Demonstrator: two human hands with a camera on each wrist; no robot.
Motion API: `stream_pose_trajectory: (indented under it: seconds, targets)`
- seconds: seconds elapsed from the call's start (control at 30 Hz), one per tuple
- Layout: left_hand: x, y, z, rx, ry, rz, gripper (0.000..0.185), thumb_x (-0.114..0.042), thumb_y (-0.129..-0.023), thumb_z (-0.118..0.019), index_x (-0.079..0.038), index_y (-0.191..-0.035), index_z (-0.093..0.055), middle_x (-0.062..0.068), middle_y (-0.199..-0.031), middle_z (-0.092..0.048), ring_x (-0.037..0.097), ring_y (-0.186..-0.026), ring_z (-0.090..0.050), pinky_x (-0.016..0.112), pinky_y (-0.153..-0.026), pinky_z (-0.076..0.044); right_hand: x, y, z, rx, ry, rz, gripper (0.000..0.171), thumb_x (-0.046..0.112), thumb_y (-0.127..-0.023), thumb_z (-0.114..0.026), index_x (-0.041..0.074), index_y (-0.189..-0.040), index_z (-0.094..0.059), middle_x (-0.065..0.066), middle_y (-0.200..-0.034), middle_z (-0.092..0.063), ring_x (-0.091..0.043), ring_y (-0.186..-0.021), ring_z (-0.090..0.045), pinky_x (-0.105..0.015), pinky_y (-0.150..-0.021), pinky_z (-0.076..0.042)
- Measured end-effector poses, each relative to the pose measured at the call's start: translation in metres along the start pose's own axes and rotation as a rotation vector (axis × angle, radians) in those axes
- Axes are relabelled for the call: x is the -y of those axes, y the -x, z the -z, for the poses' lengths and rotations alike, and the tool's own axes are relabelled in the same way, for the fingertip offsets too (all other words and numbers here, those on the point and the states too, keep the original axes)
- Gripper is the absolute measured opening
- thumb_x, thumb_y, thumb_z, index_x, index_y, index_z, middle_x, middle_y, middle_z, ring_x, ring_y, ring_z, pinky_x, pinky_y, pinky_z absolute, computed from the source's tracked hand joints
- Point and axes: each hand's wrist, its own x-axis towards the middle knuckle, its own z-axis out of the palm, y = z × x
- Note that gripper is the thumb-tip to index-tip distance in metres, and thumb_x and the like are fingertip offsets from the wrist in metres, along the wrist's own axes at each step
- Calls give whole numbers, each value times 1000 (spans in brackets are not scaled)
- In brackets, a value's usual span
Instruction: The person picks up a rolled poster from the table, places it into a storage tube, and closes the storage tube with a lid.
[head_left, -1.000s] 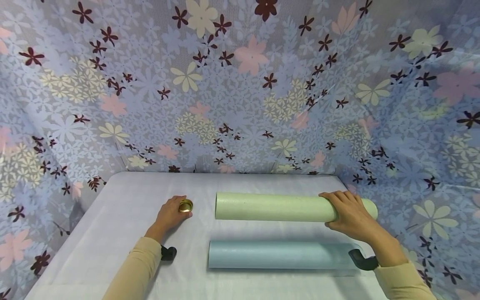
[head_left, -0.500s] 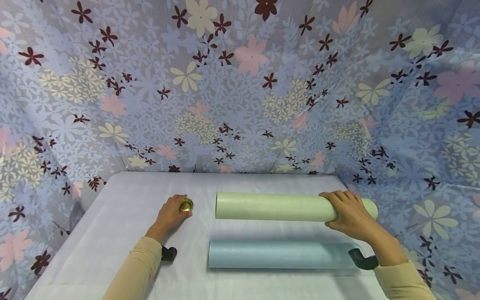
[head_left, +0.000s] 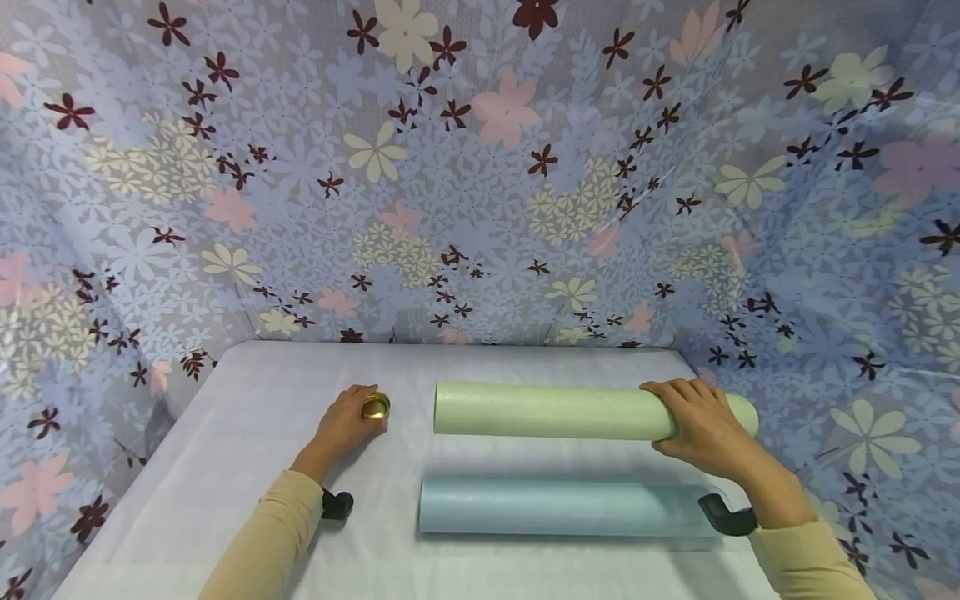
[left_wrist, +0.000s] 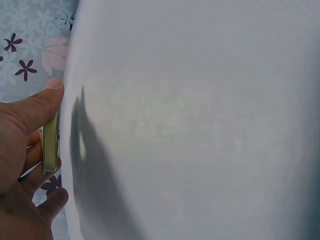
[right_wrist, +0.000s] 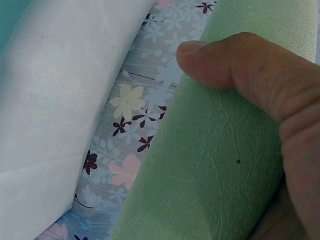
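In the head view, my left hand (head_left: 348, 427) holds a small round gold lid (head_left: 377, 406) at the table's left side, its hollow face turned to the right. The left wrist view shows that lid (left_wrist: 50, 143) edge-on, between the thumb and the fingers. On the right, my right hand (head_left: 703, 429) grips a long pale green tube (head_left: 547, 410) near its right end, and the tube is raised off the table. The thumb lies across the textured tube (right_wrist: 215, 135) in the right wrist view. Part of its right end is hidden by the hand.
A light blue tube (head_left: 555, 508) lies lengthwise on the white table (head_left: 390, 558), nearer to me than the green one. Floral cloth (head_left: 480, 208) hangs behind the table and at both sides. Black wrist mounts (head_left: 727, 517) sit at both cuffs.
The head view has shifted slightly. Both hands keep their grips and stay almost in place. The gold lid has tipped a little, so its inside shows differently.
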Motion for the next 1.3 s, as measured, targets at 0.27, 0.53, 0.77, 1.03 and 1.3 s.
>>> stream_pose_trajectory:
  seconds: [0.27, 0.53, 0.77, 1.03, 1.3]
  targets:
    - [-3, 0, 7, 1, 30, 13, 67, -25, -84, -70, -1, -139, -42, 22, -137, -47, 39, -124, -45, 53, -100, -41, 1, -2, 2, 6, -7, -9, 78, 22, -61, -86, 15, -130, -49, -13, -116, -59, -38, -108, -49, -56, -85, -34]
    - [-2, 5, 16, -38, 82, 8, 67, -22, -84, -70, 0, -139, -41, 24, -138, -44, 41, -126, -42, 55, -101, -39, 0, -4, 2, -4, -7, -2, 78, 21, -61, -86, 15, -130, -49, -12, -116, -58, -38, -108, -49, -56, -85, -34]
    - [-3, 7, 27, -63, 110, 8, 68, -23, -84, -70, -2, -140, -40, 24, -139, -43, 41, -126, -42, 55, -101, -39, 0, -6, 2, -12, 1, 6, 78, 21, -61, -86, 15, -129, -49, -12, -115, -59, -38, -108, -49, -57, -86, -33]
    - [-6, 11, 37, -88, 126, 7, 68, -24, -84, -70, -2, -141, -39, 24, -140, -42, 41, -126, -42, 56, -100, -39, 2, -8, 2, -7, -3, -5, 78, 22, -61, -86, 15, -129, -49, -11, -114, -59, -36, -107, -49, -54, -84, -34]
    - [-16, 14, 47, -78, 195, 35, 68, -26, -86, -68, -5, -143, -37, 21, -143, -39, 39, -127, -42, 56, -102, -39, 3, -10, 2, -2, -9, -13, 79, 21, -61, -86, 15, -130, -48, -12, -115, -58, -37, -109, -48, -57, -89, -32]
